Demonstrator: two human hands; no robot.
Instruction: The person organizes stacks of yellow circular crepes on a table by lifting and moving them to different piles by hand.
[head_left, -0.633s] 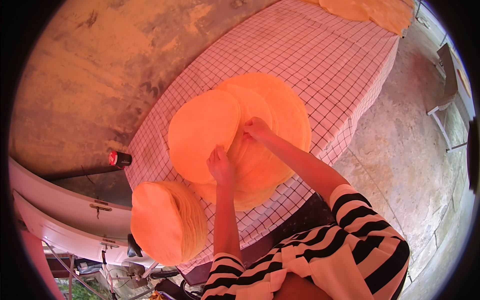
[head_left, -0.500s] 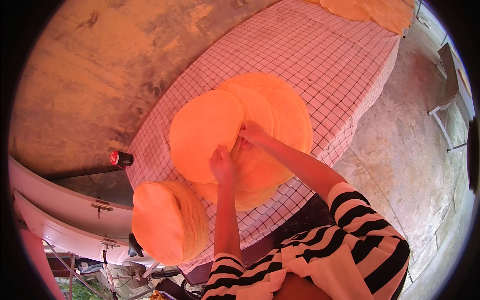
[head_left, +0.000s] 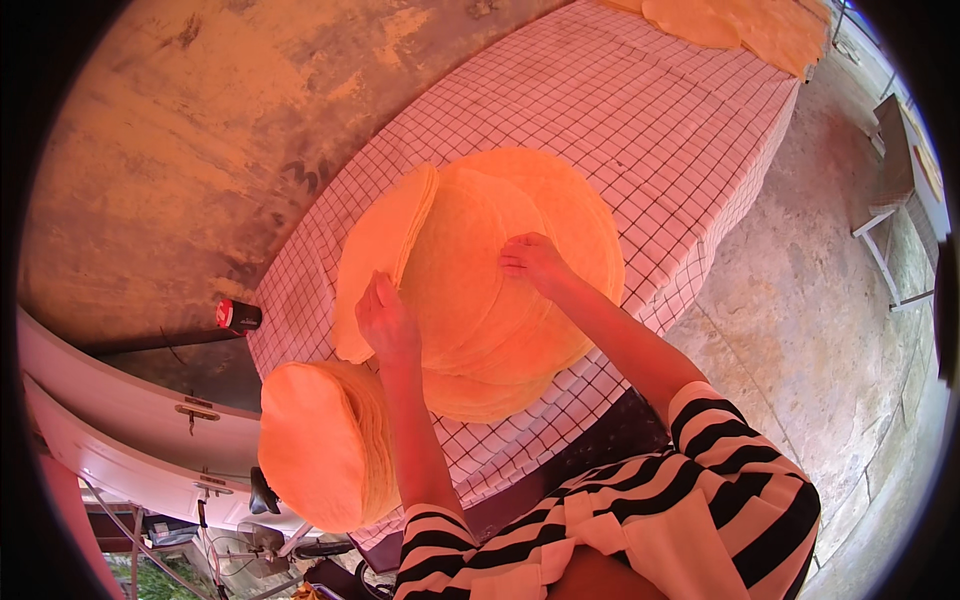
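A wide pile of thin round sheets (head_left: 560, 200), tinted orange by the light, lies on a checked cloth. On the pile's left side a small batch of these sheets (head_left: 385, 245) is tilted up, its right edge raised. My left hand (head_left: 388, 318) is closed at that raised edge, gripping the batch. Over the middle of the pile is my right hand (head_left: 530, 262), fingers pressed together by the edge of an upper sheet; whether they pinch it is hidden. A second, taller stack of round sheets (head_left: 315, 445) sits left of my left forearm.
The checked cloth (head_left: 640, 130) covers a long table running to the far right, where more sheets (head_left: 760, 30) lie. A red and black can-shaped object (head_left: 238, 316) is beyond the table's left edge. White curved panels (head_left: 130, 410) stand at lower left, a bench (head_left: 905, 170) at right.
The top batch has shifted left and tipped up with my left hand, uncovering more of the pile. My right hand has moved slightly right, away from the left one.
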